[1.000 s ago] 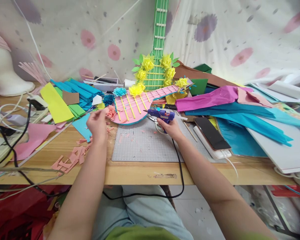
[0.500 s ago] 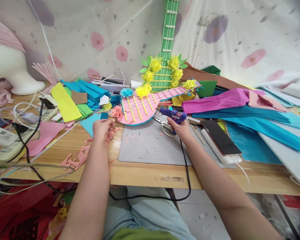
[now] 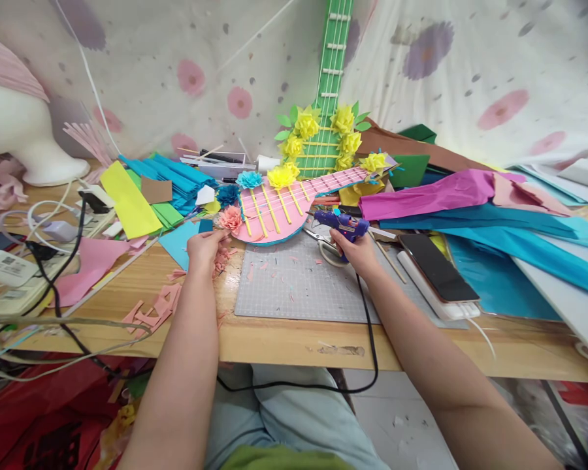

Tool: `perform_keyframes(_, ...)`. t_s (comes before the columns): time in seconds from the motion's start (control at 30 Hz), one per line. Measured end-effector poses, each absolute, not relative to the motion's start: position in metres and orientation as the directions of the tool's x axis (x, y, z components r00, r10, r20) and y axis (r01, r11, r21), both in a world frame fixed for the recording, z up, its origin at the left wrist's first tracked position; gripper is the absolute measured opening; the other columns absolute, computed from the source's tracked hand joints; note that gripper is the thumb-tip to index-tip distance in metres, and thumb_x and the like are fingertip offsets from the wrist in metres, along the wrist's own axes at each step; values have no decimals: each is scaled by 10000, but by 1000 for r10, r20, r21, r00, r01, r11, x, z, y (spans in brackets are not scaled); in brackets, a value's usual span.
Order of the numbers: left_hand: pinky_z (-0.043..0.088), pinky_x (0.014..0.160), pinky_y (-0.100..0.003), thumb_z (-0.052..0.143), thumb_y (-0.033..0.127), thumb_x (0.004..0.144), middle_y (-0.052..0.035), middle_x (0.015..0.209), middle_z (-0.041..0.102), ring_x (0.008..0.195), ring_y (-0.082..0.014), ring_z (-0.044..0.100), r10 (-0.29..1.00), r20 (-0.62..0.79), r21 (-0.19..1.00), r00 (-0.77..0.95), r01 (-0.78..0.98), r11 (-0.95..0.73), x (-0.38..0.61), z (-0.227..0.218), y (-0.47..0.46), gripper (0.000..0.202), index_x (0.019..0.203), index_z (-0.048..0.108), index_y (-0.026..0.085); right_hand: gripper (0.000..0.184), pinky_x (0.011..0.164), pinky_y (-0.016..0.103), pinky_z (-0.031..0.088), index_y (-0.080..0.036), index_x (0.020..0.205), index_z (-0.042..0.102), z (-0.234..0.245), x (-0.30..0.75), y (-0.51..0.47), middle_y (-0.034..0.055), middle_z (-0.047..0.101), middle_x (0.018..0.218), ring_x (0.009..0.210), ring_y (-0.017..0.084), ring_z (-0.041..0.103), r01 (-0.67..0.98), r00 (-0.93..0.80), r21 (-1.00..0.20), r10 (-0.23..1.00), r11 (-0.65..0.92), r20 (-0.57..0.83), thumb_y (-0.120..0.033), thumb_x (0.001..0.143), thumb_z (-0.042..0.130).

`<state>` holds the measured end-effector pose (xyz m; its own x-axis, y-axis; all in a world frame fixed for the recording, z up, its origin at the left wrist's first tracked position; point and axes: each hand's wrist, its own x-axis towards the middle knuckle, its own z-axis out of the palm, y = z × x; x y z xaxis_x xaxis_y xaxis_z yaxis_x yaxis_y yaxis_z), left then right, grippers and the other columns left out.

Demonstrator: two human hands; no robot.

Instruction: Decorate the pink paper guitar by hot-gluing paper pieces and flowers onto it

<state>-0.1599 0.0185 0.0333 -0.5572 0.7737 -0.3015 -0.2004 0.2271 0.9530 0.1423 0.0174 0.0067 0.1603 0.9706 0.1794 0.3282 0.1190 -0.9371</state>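
Observation:
My right hand (image 3: pixel 357 251) is closed round a blue glue gun (image 3: pixel 342 225), its nozzle pointing left towards a pink paper guitar (image 3: pixel 284 202) lying on the desk. My left hand (image 3: pixel 203 247) rests on the wood just left of the grey cutting mat (image 3: pixel 298 287), fingers pinched on a small pink paper piece near a salmon paper flower (image 3: pixel 230 217) at the guitar's lower edge. Yellow and blue paper flowers decorate the guitar. A green paper guitar (image 3: pixel 329 85) stands upright behind it.
Scissors (image 3: pixel 323 240) lie under the glue gun. A phone (image 3: pixel 438 267) sits right of the mat among blue and magenta crepe paper (image 3: pixel 451 189). Pink scraps (image 3: pixel 151 307), coloured sheets, cables and a power strip (image 3: pixel 10 274) crowd the left. The glue gun's black cord (image 3: pixel 370 346) hangs off the desk.
My left hand has dropped from mid-air to the desk beside the salmon flower. The right hand and glue gun have stayed in place; the view has shifted slightly.

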Motion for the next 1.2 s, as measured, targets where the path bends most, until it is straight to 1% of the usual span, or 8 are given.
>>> perform_keyframes(0.13, 379, 379, -168, 719, 117, 502, -50, 586, 652, 556, -149, 641, 789, -281, 957, -547, -216, 192, -160, 28, 22, 176, 565, 555, 130, 431, 440, 249, 328, -195, 616, 542, 6, 142, 18, -24, 496, 488, 447, 97, 411, 322, 158, -939, 971, 120, 178, -611, 655, 645)
perform_keyframes(0.4, 402, 386, -176, 682, 141, 548, -76, 610, 664, 576, -170, 659, 785, -261, 965, -563, -168, 201, -161, 23, 27, 128, 590, 562, 125, 428, 435, 243, 322, -190, 604, 541, 5, 142, 18, -29, 485, 487, 446, 89, 408, 309, 168, -944, 970, 117, 176, -599, 652, 656)
perform_keyframes(0.6, 398, 395, -176, 673, 120, 569, -53, 607, 656, 600, -161, 659, 759, -312, 948, -571, -232, 216, -155, 28, 24, 120, 606, 559, 124, 429, 426, 235, 313, -181, 586, 545, 7, 141, 17, -28, 481, 465, 435, 83, 407, 307, 181, -944, 967, 119, 181, -590, 648, 662)
perform_keyframes(0.8, 391, 388, -170, 640, 101, 607, -35, 545, 626, 558, -144, 642, 764, -327, 940, -556, -274, 203, -152, 28, 26, 85, 608, 558, 125, 435, 441, 245, 320, -177, 591, 555, 11, 140, 16, -34, 469, 453, 422, 80, 400, 318, 189, -943, 968, 101, 168, -595, 625, 670)
perform_keyframes(0.9, 391, 390, -159, 624, 100, 612, -47, 553, 635, 581, -149, 654, 773, -328, 938, -543, -286, 196, -153, 27, 27, 54, 626, 574, 116, 445, 447, 248, 322, -175, 599, 564, 13, 139, 15, -37, 464, 450, 423, 79, 395, 327, 187, -940, 968, 100, 168, -607, 618, 666)
perform_keyframes(1.0, 394, 387, -148, 597, 118, 641, -63, 586, 654, 605, -149, 665, 807, -342, 923, -482, -334, 191, -154, 30, 27, 29, 666, 601, 102, 451, 452, 250, 320, -175, 602, 567, 14, 139, 14, -38, 461, 450, 429, 80, 394, 335, 184, -937, 968, 101, 170, -616, 617, 662)
perform_keyframes(1.1, 398, 390, -134, 553, 120, 681, -69, 612, 665, 601, -133, 665, 823, -370, 899, -431, -390, 201, -154, 35, 24, 57, 676, 605, 97, 444, 454, 253, 312, -175, 604, 564, 14, 139, 14, -38, 457, 451, 430, 81, 388, 338, 182, -935, 968, 103, 172, -609, 625, 659)
perform_keyframes(1.2, 399, 394, -130, 487, 127, 732, -77, 624, 665, 600, -128, 665, 812, -405, 875, -421, -436, 210, -153, 40, 22, 120, 680, 591, 98, 430, 455, 258, 307, -176, 604, 563, 12, 140, 15, -35, 453, 451, 430, 84, 386, 348, 185, -932, 968, 100, 172, -595, 633, 657)
